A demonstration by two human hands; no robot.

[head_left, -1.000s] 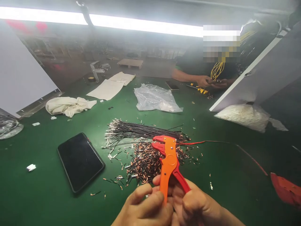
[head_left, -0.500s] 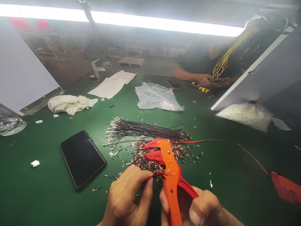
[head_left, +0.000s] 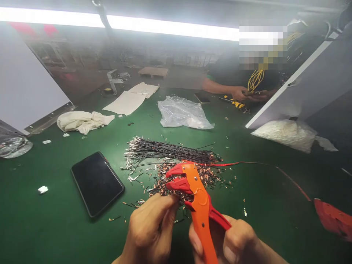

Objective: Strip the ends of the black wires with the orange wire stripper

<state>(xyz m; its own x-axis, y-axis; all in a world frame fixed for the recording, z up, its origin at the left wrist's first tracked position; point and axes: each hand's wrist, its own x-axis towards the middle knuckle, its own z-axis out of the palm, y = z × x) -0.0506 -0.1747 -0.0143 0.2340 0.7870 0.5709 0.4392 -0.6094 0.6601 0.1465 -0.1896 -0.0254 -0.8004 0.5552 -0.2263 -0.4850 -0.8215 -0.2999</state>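
My right hand (head_left: 238, 238) is wrapped around the orange and red handles of a wire stripper (head_left: 199, 198). The tool stands tilted, its red jaws pointing left and parted. Close by its cutter notch, my left hand (head_left: 154, 223) is closed in a pinch at the end of a thin black wire, mostly hidden by the fingers. Under and behind the tool lies a heap of short wire offcuts (head_left: 211, 176) with copper ends. Beyond it, a bundle of black wires (head_left: 170, 148) lies crosswise, metal terminals at its left end.
A black phone (head_left: 97, 183) lies to the left. Farther back are a white cloth (head_left: 84, 121), papers (head_left: 126, 101) and a clear plastic bag (head_left: 184, 113). A red tool (head_left: 332, 218) lies at right. Across the table a person holds yellow wires (head_left: 255, 80).
The wire stripper has tilted slightly, its head shifting a little left. The black wire between my left fingers and the tool shows less than before. My grip on the handles stays the same.
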